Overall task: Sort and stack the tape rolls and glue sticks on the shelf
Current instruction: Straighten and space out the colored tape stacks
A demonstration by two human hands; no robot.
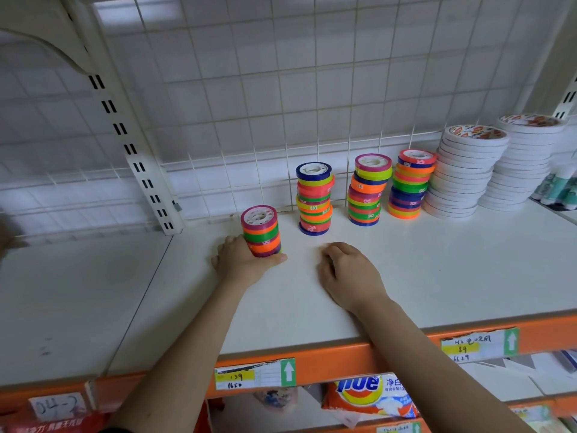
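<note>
My left hand (242,260) grips the base of a short stack of coloured tape rolls (260,229) standing on the white shelf (437,270). My right hand (348,273) rests on the shelf to its right, fingers curled downward, holding nothing that I can see. Three taller stacks of coloured tape rolls (313,201) (368,192) (410,182) stand in a row against the wire grid at the back. Two stacks of white tape rolls (462,173) (524,160) rise further right. Glue sticks (559,189) show at the far right edge, partly cut off.
A wire grid back panel (281,89) closes the shelf behind. A slotted upright post (140,157) stands at the left. The orange front edge (359,357) carries price labels. A detergent pack (371,395) lies on the shelf below.
</note>
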